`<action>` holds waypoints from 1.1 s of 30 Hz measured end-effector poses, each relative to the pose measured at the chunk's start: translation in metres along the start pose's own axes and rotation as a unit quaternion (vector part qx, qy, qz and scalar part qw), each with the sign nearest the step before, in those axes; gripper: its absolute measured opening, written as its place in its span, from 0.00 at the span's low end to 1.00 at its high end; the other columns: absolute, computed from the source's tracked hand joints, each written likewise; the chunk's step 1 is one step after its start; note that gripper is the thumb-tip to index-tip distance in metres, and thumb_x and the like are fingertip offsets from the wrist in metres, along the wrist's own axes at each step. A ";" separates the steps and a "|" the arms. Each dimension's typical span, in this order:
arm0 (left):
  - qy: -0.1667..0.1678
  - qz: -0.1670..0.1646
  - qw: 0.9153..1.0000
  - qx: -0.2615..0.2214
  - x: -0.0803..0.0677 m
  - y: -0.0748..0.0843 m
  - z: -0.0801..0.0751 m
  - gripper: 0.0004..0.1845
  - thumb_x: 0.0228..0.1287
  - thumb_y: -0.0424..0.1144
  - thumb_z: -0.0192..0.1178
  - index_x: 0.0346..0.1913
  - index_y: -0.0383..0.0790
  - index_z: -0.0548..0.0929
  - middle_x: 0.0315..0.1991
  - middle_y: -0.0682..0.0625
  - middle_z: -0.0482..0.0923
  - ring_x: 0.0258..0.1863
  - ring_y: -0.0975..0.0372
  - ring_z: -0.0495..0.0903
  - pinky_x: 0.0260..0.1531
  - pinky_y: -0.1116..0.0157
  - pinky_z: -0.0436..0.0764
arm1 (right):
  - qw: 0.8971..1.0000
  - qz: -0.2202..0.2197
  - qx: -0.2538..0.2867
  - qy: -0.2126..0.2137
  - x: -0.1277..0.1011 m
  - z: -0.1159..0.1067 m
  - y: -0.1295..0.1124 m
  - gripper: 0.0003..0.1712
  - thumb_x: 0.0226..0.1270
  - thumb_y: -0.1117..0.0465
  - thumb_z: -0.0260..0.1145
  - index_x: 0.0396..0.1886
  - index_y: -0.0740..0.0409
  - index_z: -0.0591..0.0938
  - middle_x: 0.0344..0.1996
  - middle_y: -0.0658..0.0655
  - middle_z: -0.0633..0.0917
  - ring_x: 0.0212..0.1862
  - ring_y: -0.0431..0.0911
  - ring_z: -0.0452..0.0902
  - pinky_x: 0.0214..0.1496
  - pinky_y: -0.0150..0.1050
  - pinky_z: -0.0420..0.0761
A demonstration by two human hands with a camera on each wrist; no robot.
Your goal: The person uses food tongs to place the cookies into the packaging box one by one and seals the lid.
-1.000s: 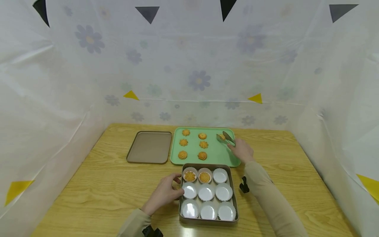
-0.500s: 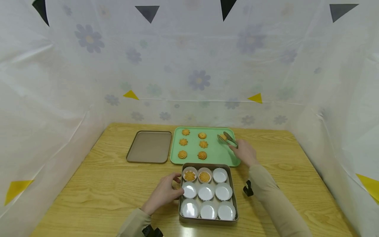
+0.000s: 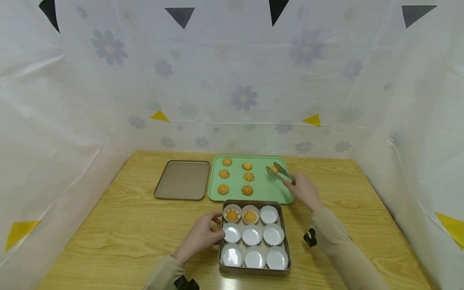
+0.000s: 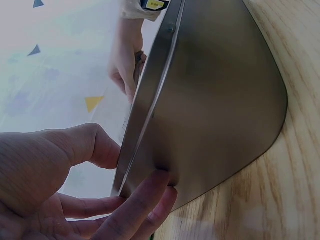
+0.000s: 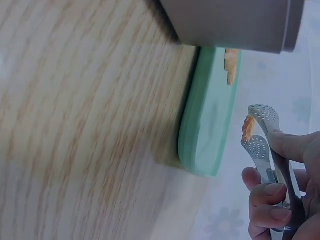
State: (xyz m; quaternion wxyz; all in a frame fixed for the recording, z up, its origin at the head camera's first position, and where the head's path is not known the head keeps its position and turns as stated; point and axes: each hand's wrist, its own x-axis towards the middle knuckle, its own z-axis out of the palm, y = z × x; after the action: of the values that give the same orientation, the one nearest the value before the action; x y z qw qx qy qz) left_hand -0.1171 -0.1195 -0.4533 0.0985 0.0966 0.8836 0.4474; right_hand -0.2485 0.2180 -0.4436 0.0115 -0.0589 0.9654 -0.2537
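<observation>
The right hand (image 3: 303, 190) squeezes a pair of metal tongs (image 3: 278, 171) with curled fingers (image 5: 265, 196). The tong tips pinch one cookie (image 5: 247, 128) and hold it up in the air, just above the green tray (image 3: 268, 188), over its far right corner. In the right wrist view, the cookie sits between the two holey tong ends, clear of the tray.

Six more cookies (image 3: 247, 190) lie on the green tray, in two rows on its left half.

The metal box (image 3: 287, 241) sits on the bench (image 3: 108, 225) just in front of the green tray. It has nine white paper cups (image 3: 252, 235) in it. The two cups in the row nearest the green tray, on the left and in the middle, each hold a cookie. The other seven cups have nothing in them.

The left hand (image 3: 198, 237) holds the left side of the metal box. Its thumb (image 4: 95, 145) curls over the rim and its fingers (image 4: 145, 205) press on the outside wall.

A flat brown tray (image 3: 183, 179) lies on the bench just left of the green tray.
</observation>
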 end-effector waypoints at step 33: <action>-0.001 -0.001 1.000 0.005 0.001 -0.002 0.001 0.35 0.51 0.33 0.65 0.65 0.25 0.73 0.47 0.38 0.82 0.37 0.57 0.83 0.31 0.69 0.82 | 0.995 -0.094 -0.004 0.044 -0.063 -0.033 -0.018 0.26 0.72 0.51 0.65 0.59 0.65 0.82 0.38 0.60 0.87 0.33 0.45 0.75 0.29 0.36 0.70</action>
State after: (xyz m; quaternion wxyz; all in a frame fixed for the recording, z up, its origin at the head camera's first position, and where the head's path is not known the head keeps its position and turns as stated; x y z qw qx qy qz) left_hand -0.1178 -0.1194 -0.4552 0.0995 0.0972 0.8860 0.4424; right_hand -0.1862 0.2265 -0.4064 -0.0554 -0.1385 0.9560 -0.2525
